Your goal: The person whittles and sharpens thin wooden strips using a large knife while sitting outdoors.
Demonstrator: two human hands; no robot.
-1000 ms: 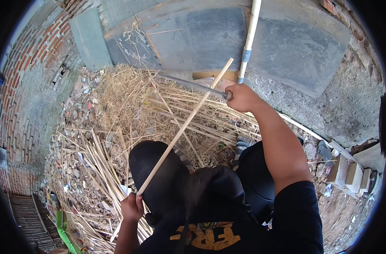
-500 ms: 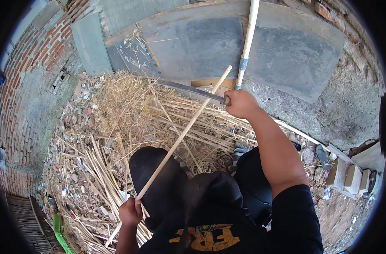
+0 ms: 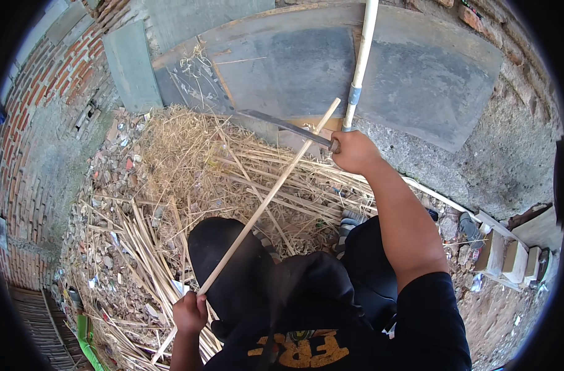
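My left hand point(image 3: 190, 311) is closed around the lower part of a long pale bamboo stick point(image 3: 266, 199), which slants up and to the right across my knee. In my right hand point(image 3: 355, 151) is the handle of a machete point(image 3: 282, 125), its dark blade pointing left. The blade crosses the stick near its upper end and appears to touch it. Pale, curly shavings point(image 3: 177, 139) lie heaped beyond my knees. Several cut bamboo strips point(image 3: 147, 241) are piled on the ground at my left, and more strips point(image 3: 294, 185) lie in front of me.
A white pipe point(image 3: 361, 68) with a blue band stands beyond my right hand, before grey panels point(image 3: 288, 71). A brick wall point(image 3: 28, 148) rises at the left. Rubble point(image 3: 112, 179) covers the ground. Blocks point(image 3: 505, 256) and a green object point(image 3: 87, 343) lie at the sides.
The machete has turned slightly, so its blade lies at a steeper slant across the stick. My right hand has shifted slightly right. My left hand keeps its grip in nearly the same place.
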